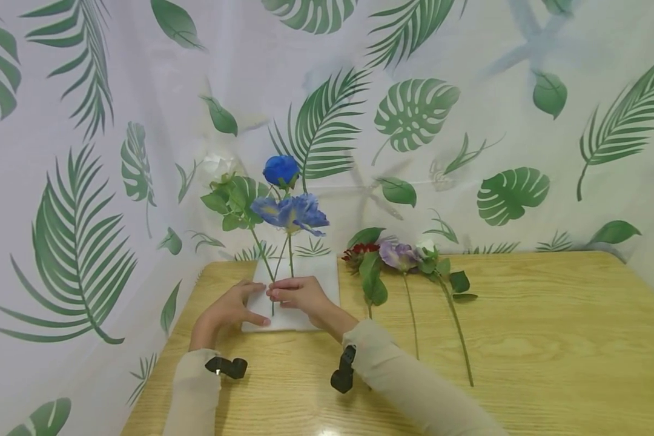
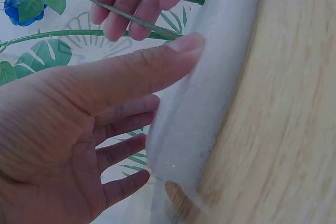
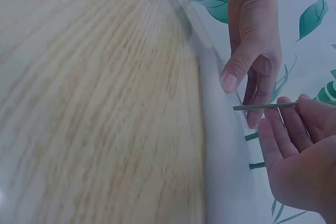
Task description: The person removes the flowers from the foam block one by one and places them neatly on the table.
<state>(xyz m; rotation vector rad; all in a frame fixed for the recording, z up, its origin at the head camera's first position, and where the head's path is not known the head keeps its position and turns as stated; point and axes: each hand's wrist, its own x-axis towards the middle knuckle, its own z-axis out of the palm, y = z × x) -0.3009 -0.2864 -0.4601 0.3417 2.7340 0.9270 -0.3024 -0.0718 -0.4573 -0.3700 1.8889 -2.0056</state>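
My right hand (image 1: 300,297) pinches a thin green flower stem (image 3: 262,106) between thumb and fingers; its bottom end overlaps the white foam block (image 1: 327,284). I cannot tell which flower head this stem bears. A blue rose (image 1: 280,171), a ruffled blue flower (image 1: 291,213) and a white rose (image 1: 220,168) rise above the foam, their stems crossing near my fingers. My left hand (image 1: 231,309) is spread at the foam's left side. In the left wrist view, its thumb (image 2: 147,69) reaches toward the pinched stem's lower part, fingers loosely extended.
Right of the foam lie a red flower (image 1: 361,253), a purple flower (image 1: 399,255) and a white flower (image 1: 427,249), stems toward me on the wooden table (image 1: 550,339). A leaf-printed cloth (image 1: 458,36) hangs behind and at the left.
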